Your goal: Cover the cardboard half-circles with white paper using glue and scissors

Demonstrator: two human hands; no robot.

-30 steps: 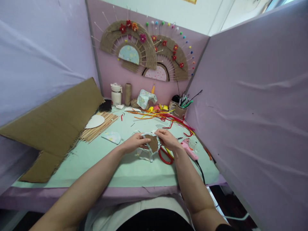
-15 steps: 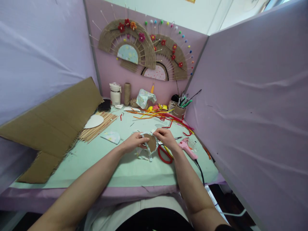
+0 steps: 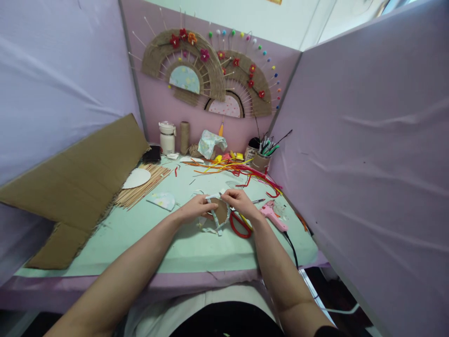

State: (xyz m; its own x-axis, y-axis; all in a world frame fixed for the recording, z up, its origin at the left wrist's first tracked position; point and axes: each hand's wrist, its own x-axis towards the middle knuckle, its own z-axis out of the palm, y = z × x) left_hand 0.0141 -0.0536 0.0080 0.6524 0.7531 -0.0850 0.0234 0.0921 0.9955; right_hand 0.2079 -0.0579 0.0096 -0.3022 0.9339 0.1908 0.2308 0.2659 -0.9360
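Observation:
Between my hands is a small brown cardboard piece (image 3: 221,213) with pale floral fabric along its edges. My left hand (image 3: 200,207) grips its left side, thumb lying over the cardboard. At the upper right edge, my right hand (image 3: 239,200) pinches the fabric border with thumb and fingers. Pale fabric scraps lie on the table under and beside the piece. Close below my right hand are scissors with red handles (image 3: 240,226), their blades mostly hidden. A fabric-covered half-round piece (image 3: 163,201) rests to the left of my left hand.
A pink glue gun (image 3: 273,216) with a black cord lies at right. Thin wooden sticks (image 3: 154,180) and a large cardboard sheet (image 3: 80,182) occupy the left. Red, orange and yellow pipe cleaners (image 3: 238,167) spread behind my hands. A white jar (image 3: 167,138) and a tool can (image 3: 261,162) stand at the back.
My right hand has shifted slightly left and down along the fabric edge. My left hand keeps its hold. The view has moved very slightly.

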